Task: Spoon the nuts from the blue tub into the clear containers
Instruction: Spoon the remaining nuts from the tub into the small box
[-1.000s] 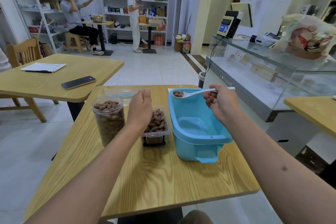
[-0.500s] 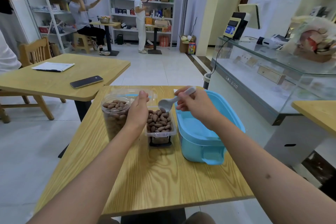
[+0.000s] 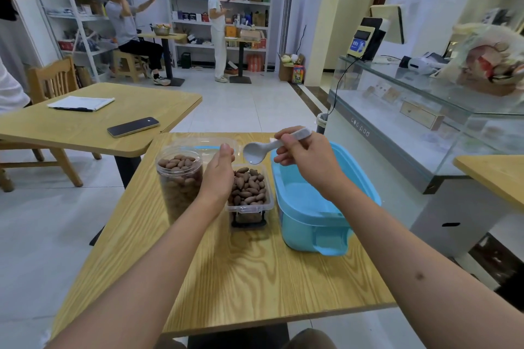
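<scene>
Two containers near full, tub looks bare

Right hand (image 3: 304,163) pinches the spoon (image 3: 265,149) handle; its bowl hangs tipped and empty above the box (image 3: 251,190) of nuts (image 3: 249,185). Left hand (image 3: 219,176) curls against the box's near-left side, beside the jar (image 3: 180,178). Blue tub (image 3: 317,207) sits touching the box's right; no nuts visible inside. Advice: brace the box, keep the spoon low over the rim, check the tub corners for strays.

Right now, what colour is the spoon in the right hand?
White: the spoon held by the right hand shows clearly in the head view.
</scene>
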